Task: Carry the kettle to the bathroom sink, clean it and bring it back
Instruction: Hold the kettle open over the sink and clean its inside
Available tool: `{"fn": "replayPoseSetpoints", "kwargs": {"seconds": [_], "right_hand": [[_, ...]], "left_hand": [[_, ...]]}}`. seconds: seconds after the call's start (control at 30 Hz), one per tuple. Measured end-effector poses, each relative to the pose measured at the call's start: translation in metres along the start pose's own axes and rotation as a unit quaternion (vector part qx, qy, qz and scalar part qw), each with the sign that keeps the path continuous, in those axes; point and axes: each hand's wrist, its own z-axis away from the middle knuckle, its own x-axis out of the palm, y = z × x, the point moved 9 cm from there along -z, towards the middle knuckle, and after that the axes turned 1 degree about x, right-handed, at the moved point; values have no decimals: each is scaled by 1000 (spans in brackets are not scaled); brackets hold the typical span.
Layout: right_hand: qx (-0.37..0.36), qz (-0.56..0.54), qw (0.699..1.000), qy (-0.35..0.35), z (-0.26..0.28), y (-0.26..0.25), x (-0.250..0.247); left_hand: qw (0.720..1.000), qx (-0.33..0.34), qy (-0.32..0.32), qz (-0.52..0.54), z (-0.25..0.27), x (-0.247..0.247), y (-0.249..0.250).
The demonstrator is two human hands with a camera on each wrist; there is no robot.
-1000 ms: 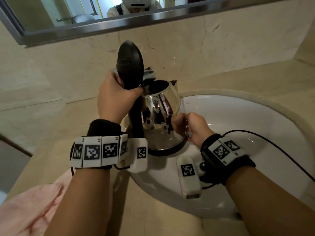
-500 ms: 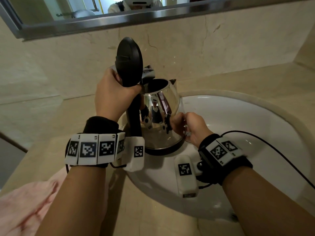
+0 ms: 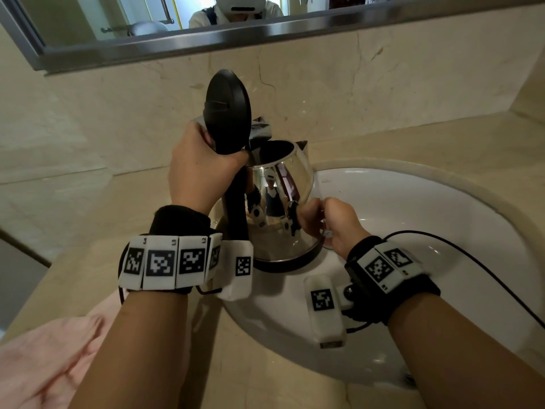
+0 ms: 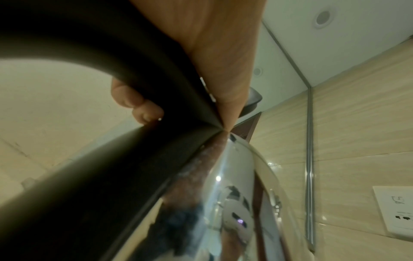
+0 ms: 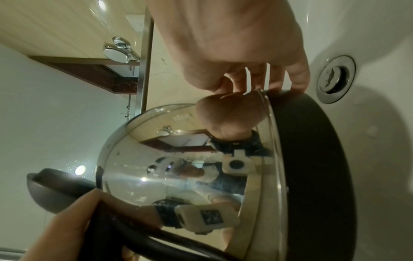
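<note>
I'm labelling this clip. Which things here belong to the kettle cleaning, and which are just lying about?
In the job:
kettle, lid up
left hand on its handle
right hand at its side
sink

Lying about:
pink towel
mirror
wall socket

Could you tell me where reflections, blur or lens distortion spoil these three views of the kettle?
Head view: the kettle mirrors the person, and the counter edges bow. Left wrist view: the black handle is too close, blurred and dark. Right wrist view: the steel body reflects the right hand and a ceiling light, and the sink drain looks stretched.
</note>
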Motion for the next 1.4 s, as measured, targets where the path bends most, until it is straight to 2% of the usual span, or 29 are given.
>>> {"fn": "replayPoseSetpoints", "kwargs": {"seconds": [1.4], "right_hand": [[2, -3, 1000, 16, 3, -3, 0]], "left_hand": [[1000, -6, -2, -8, -1, 1, -2]]}}
